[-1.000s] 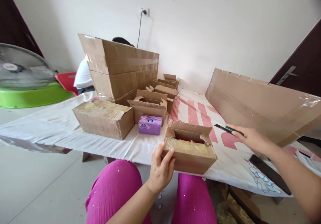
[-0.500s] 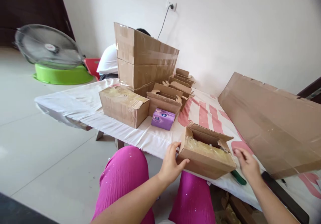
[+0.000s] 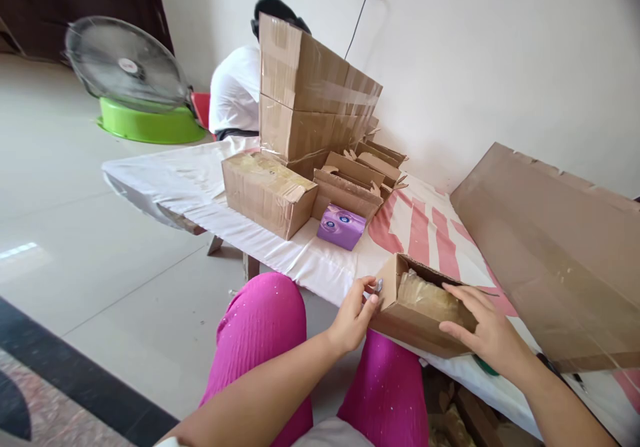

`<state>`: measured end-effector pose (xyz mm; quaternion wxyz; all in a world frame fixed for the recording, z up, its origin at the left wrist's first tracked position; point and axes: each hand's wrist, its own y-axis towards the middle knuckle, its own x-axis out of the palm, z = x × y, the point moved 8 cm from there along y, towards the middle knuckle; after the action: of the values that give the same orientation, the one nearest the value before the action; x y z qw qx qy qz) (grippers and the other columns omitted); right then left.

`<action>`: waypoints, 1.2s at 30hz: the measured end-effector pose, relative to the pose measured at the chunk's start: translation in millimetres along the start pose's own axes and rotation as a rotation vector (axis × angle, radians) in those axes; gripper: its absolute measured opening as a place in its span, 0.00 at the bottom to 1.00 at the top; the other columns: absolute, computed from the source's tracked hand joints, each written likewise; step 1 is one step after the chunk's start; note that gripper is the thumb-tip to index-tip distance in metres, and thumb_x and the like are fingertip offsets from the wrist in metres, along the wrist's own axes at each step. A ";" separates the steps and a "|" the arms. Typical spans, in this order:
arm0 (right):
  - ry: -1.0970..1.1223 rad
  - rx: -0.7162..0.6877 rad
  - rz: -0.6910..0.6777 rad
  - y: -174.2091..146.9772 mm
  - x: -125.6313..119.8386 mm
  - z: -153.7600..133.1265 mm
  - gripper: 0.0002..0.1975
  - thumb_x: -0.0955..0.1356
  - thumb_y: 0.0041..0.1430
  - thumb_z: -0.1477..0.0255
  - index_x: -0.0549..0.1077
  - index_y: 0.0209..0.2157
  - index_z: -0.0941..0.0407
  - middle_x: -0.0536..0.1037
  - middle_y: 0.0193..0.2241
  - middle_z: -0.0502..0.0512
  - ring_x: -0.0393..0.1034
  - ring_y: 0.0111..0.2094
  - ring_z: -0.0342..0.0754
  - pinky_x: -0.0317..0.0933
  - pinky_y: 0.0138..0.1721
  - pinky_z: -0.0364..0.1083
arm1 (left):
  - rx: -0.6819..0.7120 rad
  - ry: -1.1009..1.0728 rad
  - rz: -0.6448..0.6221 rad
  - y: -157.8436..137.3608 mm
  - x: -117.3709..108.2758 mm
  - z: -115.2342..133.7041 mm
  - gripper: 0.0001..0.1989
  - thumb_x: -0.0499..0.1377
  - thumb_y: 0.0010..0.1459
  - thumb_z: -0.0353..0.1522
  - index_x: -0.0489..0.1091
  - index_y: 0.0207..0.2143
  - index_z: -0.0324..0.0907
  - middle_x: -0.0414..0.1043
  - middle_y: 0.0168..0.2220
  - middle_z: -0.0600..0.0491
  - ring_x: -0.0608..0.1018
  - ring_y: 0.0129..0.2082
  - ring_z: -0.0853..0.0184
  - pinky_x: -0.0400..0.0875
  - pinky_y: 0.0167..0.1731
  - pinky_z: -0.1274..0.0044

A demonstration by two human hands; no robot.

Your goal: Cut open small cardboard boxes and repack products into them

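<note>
"Where is the open cardboard box (image 3: pixel 420 329)?"

"At the near edge of the cloth-covered table (image 3: pixel 165 177), right of centre, between the 2 hands. Yellowish tape (image 3: pixel 427 298) covers the material along its top."

"And the hands?"

"The left hand (image 3: pixel 354 317) is at the box's left end, its fingers bent. A small pale piece (image 3: pixel 379 286), like a label, shows by the fingertips; whether they pinch it or it sticks to the box, I cannot tell. The right hand (image 3: pixel 483 327) is spread over the right end, thumb apart from the fingers."

"What about brands or writing?"

"The purple pack (image 3: pixel 341 227) bears 2 dark blue round emblems, their lettering too small to read. So are the reddish marks on the hub label (image 3: pixel 128 66) of the fan, far left."

"What stands around that pack?"

"A taped carton (image 3: pixel 265 193) is on its left, and open boxes (image 3: pixel 350 187) line up behind it. A carton stack (image 3: pixel 320 73) rises farther back, partly hiding a person in a white shirt (image 3: pixel 235 90)."
</note>
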<state>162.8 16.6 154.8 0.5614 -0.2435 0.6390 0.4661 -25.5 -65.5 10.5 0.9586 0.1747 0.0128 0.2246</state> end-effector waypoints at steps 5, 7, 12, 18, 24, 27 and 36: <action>-0.239 -0.140 0.416 -24.5 -31.3 -37.3 0.14 0.72 0.57 0.67 0.69 0.42 0.56 0.76 0.36 0.57 0.72 0.39 0.52 0.66 0.45 0.52 | -0.040 0.022 -0.047 10.9 1.4 -10.5 0.22 0.52 0.62 0.36 0.61 0.58 0.43 0.65 0.56 0.43 0.71 0.47 0.61 0.70 0.42 0.68; -0.269 -0.172 0.468 -37.6 -28.9 -51.6 0.09 0.71 0.56 0.73 0.69 0.38 0.55 0.75 0.33 0.56 0.70 0.36 0.50 0.65 0.42 0.50 | 0.026 0.063 -0.053 11.7 2.3 -7.1 0.23 0.53 0.61 0.33 0.61 0.59 0.45 0.67 0.56 0.44 0.72 0.47 0.61 0.70 0.43 0.67; -0.142 -0.105 0.369 -60.7 3.6 -65.1 0.04 0.68 0.59 0.74 0.70 0.38 0.54 0.73 0.37 0.58 0.69 0.39 0.53 0.65 0.42 0.53 | 0.103 0.124 0.004 12.7 -0.4 -0.7 0.21 0.54 0.58 0.31 0.65 0.56 0.45 0.72 0.49 0.46 0.74 0.43 0.62 0.71 0.40 0.69; -0.097 -0.053 0.358 -70.3 18.3 -64.9 0.05 0.69 0.58 0.72 0.71 0.38 0.53 0.70 0.45 0.61 0.66 0.49 0.59 0.63 0.48 0.58 | 0.024 0.183 0.063 21.8 -4.0 -5.2 0.15 0.56 0.57 0.29 0.68 0.48 0.41 0.75 0.37 0.50 0.74 0.29 0.70 0.72 0.31 0.74; -0.083 -0.065 0.360 -64.7 17.2 -62.6 0.05 0.69 0.57 0.73 0.71 0.37 0.54 0.66 0.53 0.63 0.63 0.56 0.62 0.60 0.52 0.61 | 0.203 0.230 0.130 23.9 -6.1 5.6 0.08 0.56 0.57 0.28 0.70 0.40 0.40 0.73 0.47 0.45 0.76 0.29 0.72 0.72 0.28 0.77; -0.090 -0.065 0.365 -66.2 18.8 -63.7 0.05 0.69 0.57 0.74 0.71 0.37 0.54 0.66 0.53 0.63 0.63 0.55 0.62 0.60 0.52 0.61 | 0.223 0.256 0.154 23.4 -6.4 5.8 0.06 0.56 0.57 0.29 0.72 0.37 0.40 0.74 0.45 0.45 0.76 0.29 0.72 0.72 0.27 0.78; -0.046 -0.050 0.366 -70.5 19.2 -62.8 0.05 0.69 0.57 0.75 0.72 0.37 0.53 0.67 0.52 0.62 0.63 0.55 0.62 0.61 0.52 0.62 | 0.221 0.315 0.225 29.3 -11.2 16.6 0.06 0.52 0.54 0.24 0.68 0.30 0.41 0.71 0.32 0.52 0.73 0.28 0.71 0.69 0.27 0.79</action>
<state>186.0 -65.4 109.9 0.4757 -0.1262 0.6478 0.5815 -46.3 -51.3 35.5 0.8887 0.2421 0.1673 0.3517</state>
